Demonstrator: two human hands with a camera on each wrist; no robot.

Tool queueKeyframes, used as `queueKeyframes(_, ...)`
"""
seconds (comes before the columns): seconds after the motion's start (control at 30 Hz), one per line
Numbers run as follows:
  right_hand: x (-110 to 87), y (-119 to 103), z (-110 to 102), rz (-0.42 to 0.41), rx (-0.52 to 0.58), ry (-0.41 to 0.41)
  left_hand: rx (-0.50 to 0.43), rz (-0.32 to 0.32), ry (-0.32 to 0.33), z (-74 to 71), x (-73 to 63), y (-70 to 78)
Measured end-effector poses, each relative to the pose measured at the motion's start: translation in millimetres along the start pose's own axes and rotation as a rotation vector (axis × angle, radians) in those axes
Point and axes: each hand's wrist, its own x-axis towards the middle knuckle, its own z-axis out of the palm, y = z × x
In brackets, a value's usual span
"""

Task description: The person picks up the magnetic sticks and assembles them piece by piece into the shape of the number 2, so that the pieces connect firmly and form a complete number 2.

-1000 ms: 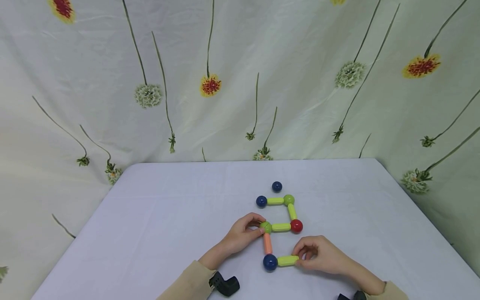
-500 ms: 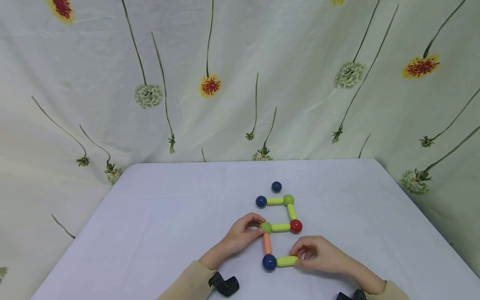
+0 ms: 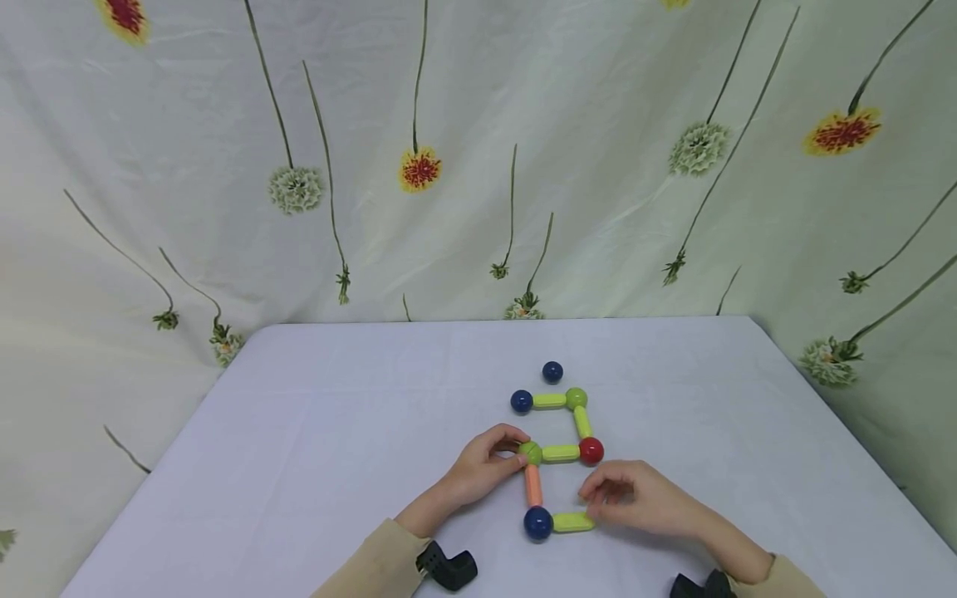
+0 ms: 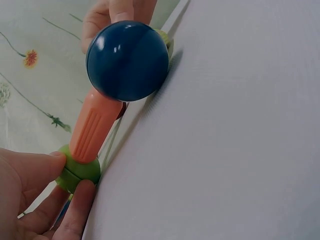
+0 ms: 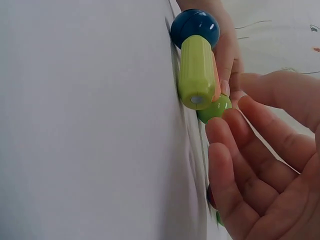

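Note:
My left hand (image 3: 484, 469) pinches a green ball (image 4: 79, 172) between thumb and fingers. From that ball an orange rod (image 4: 95, 127) leads to a large blue ball (image 3: 538, 523) nearer me. Joined to the blue ball is a yellow-green rod (image 5: 196, 75), its metal-tipped end bare in the right wrist view. Just off that end my right hand (image 3: 639, 498) hovers, fingers loosely bent and holding nothing. Another yellow-green rod (image 3: 561, 453) runs from the green ball to a red ball (image 3: 591, 451).
Beyond the red ball, a rod (image 3: 582, 422) reaches a second green ball (image 3: 576, 399), and another rod (image 3: 549, 400) ends at a blue ball (image 3: 522, 402). A separate blue ball (image 3: 552, 372) lies farther back. All rest on a white-covered table (image 3: 336, 432) before a floral cloth (image 3: 598, 100).
My right hand has let go of the yellow-green rod's end and lifted slightly away from it. The left hand stays on the green ball, and the joined pieces keep their place.

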Motion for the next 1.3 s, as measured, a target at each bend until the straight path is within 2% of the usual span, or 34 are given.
queueKeyframes(0.27, 9.2, -7.0, -12.8, -0.04, -0.039, 0.055, 0.012, -0.009, 0.003, 0.3, 0.6, 0.4)
queueKeyframes(0.5, 27.0, -8.9, -28.9, -0.071, -0.041, 0.168, 0.007, -0.002, 0.005, -0.5, 1.0, -0.4)
queueKeyframes(0.77, 52.4, -8.3, -44.4, -0.002, -0.107, 0.314, 0.003, -0.011, 0.002, 0.0, -0.1, 1.3)
queueKeyframes(1.1, 78.4, -4.2, -55.9, 0.038, -0.15, 0.392, -0.003, -0.023, 0.018, 0.5, 0.6, 2.0)
queueKeyframes(1.2, 83.8, -1.9, -57.3, 0.051, -0.134, 0.4, -0.002, -0.025, 0.044, 0.7, -0.4, 1.7)
queueKeyframes(1.3, 89.4, 0.7, -57.7, 0.066, -0.114, 0.41, 0.025, -0.021, 0.107, 0.7, -1.7, 1.2)
